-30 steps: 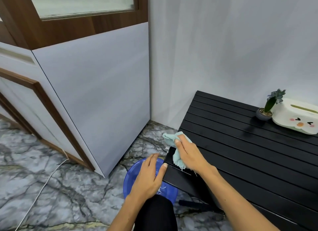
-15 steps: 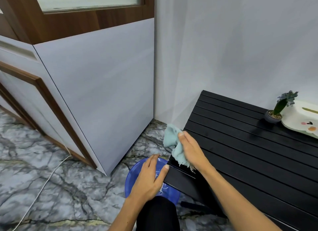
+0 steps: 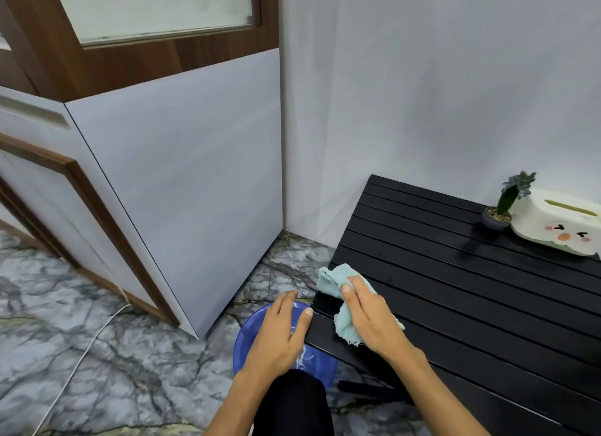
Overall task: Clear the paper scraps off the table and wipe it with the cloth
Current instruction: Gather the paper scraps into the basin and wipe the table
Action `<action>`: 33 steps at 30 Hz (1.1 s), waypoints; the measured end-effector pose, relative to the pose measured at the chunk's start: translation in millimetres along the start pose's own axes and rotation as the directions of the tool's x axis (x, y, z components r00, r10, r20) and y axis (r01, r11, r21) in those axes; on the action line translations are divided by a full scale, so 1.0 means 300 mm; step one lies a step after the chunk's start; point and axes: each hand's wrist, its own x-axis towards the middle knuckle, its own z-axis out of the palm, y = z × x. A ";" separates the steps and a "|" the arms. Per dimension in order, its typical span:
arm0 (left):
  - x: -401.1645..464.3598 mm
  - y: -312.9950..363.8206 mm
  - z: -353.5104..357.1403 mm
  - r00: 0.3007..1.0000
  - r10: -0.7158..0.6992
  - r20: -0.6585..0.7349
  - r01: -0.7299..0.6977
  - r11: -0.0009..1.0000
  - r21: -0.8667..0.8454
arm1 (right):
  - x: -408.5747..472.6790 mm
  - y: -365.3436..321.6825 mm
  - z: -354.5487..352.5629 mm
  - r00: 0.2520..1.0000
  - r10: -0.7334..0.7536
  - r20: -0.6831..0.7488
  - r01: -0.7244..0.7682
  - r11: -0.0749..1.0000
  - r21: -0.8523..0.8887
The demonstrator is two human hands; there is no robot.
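Head view: right hand (image 3: pixel 370 318) pressed flat, fingers together, over a crumpled pale teal cloth (image 3: pixel 341 302) at the near-left corner of the black slatted worktop (image 3: pixel 455 289). Left hand (image 3: pixel 283 335) spread, palm down, thumb touching the worktop's left edge, hovering over a round blue plastic basin (image 3: pixel 250 335) on the marble floor just below that edge. White paper scraps (image 3: pixel 302 354) partly seen in the basin under the palm; none visible on the slats. Slats running long from this corner toward the far right, so open wiping room lies rightward and away. Far right: small potted succulent (image 3: pixel 502 208) touching a white tissue box with a cartoon face (image 3: pixel 559 224), likely obstacles at stroke's end. Wall close behind.
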 end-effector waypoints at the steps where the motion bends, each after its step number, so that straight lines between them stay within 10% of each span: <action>1: 0.001 0.008 -0.001 1.000 0.006 -0.003 -0.006 1.000 -0.003 | -0.017 0.004 -0.010 1.000 -0.002 0.007 0.002 1.000 -0.025; 33: 0.097 0.158 0.127 0.956 0.274 0.106 -0.294 0.885 0.361 | -0.359 0.030 -0.137 0.930 0.348 -0.117 -0.365 0.835 -0.412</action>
